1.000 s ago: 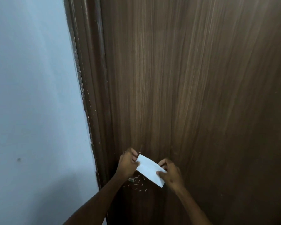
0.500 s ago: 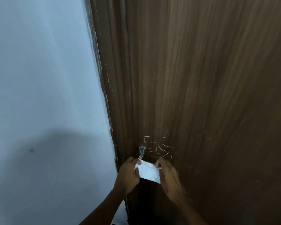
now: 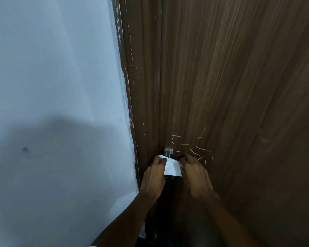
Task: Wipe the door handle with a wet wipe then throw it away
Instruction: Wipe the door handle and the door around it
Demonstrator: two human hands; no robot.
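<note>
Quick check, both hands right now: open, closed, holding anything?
Left hand: closed on the left edge of the wet wipe.
Right hand: closed on the wipe's right edge, by the door handle.

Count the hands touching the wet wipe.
2. The left hand grips the wet wipe's left edge; the right hand holds its right edge, both low against the door.

No legible text, label, brand, number or sign in the head view. Pale short marks on the door (image 3: 239,86), lower centre of the frame, are scratches (image 3: 194,148), not characters. Wet wipe (image 3: 171,167) is plain white, unprinted.
</note>
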